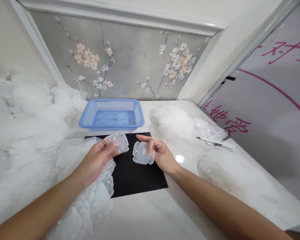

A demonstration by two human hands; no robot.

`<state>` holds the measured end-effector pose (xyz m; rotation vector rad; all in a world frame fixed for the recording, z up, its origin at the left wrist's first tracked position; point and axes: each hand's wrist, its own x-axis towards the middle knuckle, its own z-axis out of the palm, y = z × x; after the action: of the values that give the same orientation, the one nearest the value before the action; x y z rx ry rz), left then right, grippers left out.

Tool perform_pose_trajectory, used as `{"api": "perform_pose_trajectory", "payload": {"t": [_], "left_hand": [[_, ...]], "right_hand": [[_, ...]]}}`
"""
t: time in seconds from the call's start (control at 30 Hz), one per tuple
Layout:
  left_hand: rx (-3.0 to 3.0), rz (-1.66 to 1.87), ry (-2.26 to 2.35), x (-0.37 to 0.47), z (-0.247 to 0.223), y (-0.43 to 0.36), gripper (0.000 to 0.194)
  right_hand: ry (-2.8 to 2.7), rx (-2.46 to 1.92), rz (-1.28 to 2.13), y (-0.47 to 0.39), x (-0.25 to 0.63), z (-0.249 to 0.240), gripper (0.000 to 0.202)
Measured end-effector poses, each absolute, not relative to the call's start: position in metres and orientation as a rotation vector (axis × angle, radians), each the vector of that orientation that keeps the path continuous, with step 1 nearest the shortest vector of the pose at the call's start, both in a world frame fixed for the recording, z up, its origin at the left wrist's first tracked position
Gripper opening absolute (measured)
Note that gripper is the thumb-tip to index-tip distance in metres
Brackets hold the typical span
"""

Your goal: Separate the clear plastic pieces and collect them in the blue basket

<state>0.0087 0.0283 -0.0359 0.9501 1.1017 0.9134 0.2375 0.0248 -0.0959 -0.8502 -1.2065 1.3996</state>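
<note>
In my left hand (101, 154) is a frosted, translucent plastic piece (120, 142) with notched, rounded edges, pinched between thumb and fingers; whether it is one piece or a small stack I cannot tell. My right hand (161, 153) grips a similar translucent piece (141, 155) by its right side, index finger extended above it. Both pieces are held over a black sheet (137, 180), a short gap apart. Many more such pieces (100, 196) lie heaped beneath and beside my left forearm, overlapping the sheet's left edge.
A blue plastic basket (111, 128) stands behind the black sheet. A large pile of translucent pieces (27, 123) covers the left side, and a smaller pile (176, 125) sits right of the basket. Clear plastic bags (211, 128) and a thin pen-like tool (216, 144) lie farther right, below a whiteboard (270, 100).
</note>
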Motion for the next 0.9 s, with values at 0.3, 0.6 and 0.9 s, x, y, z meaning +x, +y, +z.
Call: {"api": "perform_pose_trajectory", "payload": {"t": [0.3,0.6,0.9], "left_hand": [[0.902,0.858,1.107,0.0078,-0.0321,0.0304,0.033],[0.915,0.875,1.078,0.0084,-0.0322,0.0311,0.024],[0.895,0.833,1.005,0.0060,-0.0342,0.0304,0.023]], "right_hand": [[-1.080,-0.775,1.562,0.0261,0.2340,-0.0963,0.027],[-1.011,-0.756,1.623,0.0265,0.2333,-0.0915,0.028],[-1.021,-0.776,1.619,0.0257,0.2341,-0.0892,0.026]]}}
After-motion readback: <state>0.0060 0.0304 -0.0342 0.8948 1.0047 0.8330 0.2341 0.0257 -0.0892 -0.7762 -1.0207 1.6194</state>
